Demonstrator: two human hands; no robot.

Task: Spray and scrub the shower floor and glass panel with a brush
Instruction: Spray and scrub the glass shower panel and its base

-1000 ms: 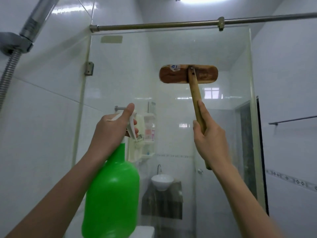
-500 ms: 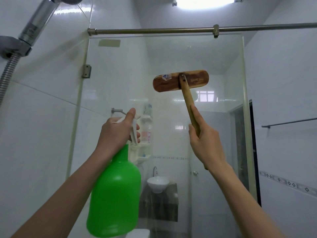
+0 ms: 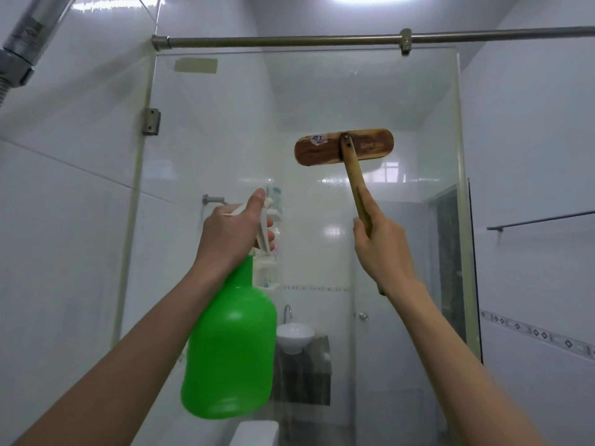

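Observation:
A clear glass panel [image 3: 225, 130] stands in front of me under a steel rail. My right hand [image 3: 383, 249] grips the wooden handle of a scrubbing brush [image 3: 344, 147], whose flat wooden head lies against the upper middle of the glass. My left hand [image 3: 231, 235] holds a green spray bottle [image 3: 230, 352] by its white trigger head, thumb on top, fingers round the trigger, nozzle towards the glass. The shower floor is out of view.
A steel rail [image 3: 322, 39] runs across the top of the panel, and a hinge [image 3: 150, 121] fixes it to the left tiled wall. A shower hose fitting [image 3: 22, 37] hangs top left. Behind the glass are a small white basin [image 3: 294, 338] and a shelf rack. A towel bar [image 3: 544, 219] is on the right wall.
The brush head has slid downward on the glass with my right hand. The spray bottle has stayed raised in my left hand, shifting only slightly.

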